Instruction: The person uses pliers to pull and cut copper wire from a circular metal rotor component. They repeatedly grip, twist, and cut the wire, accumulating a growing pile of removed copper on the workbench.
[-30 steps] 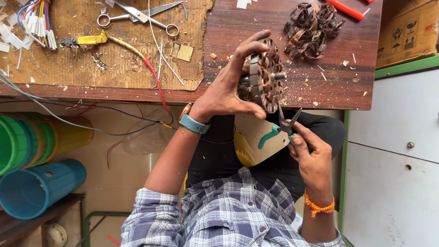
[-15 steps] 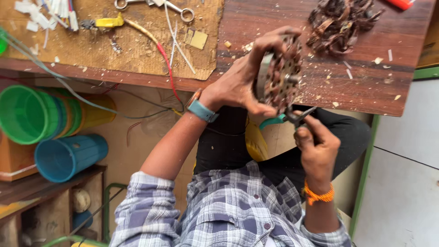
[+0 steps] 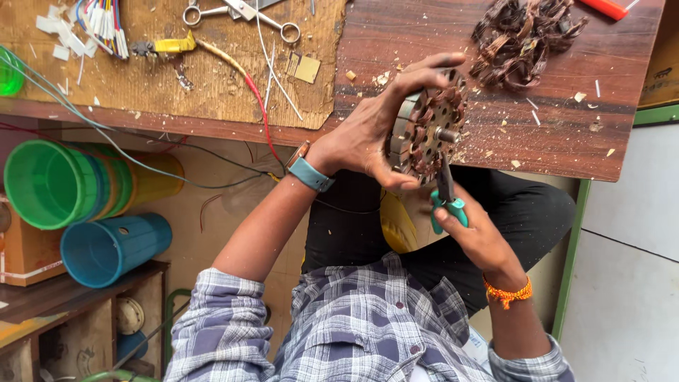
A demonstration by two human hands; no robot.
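My left hand [image 3: 368,134] grips a round metal motor stator [image 3: 428,131] with copper windings, holding it on edge at the near rim of the wooden workbench [image 3: 537,134]. My right hand [image 3: 477,233] holds teal-handled pliers [image 3: 445,194] whose jaws point up into the stator's lower windings. A pile of removed copper wire [image 3: 527,39] lies on the bench beyond the stator.
Scissors [image 3: 237,10], a yellow-handled tool [image 3: 166,46], coloured wires [image 3: 106,21] and a red lead [image 3: 247,85] lie on a chipboard sheet [image 3: 106,85] at left. Green [image 3: 49,184] and blue [image 3: 109,247] plastic tubes rest below the bench. A white cabinet [image 3: 629,269] stands at right.
The view has shifted and drawn closer. My right hand has brought the pliers up from below the stator to its lower windings. My left hand keeps its grip on the stator.
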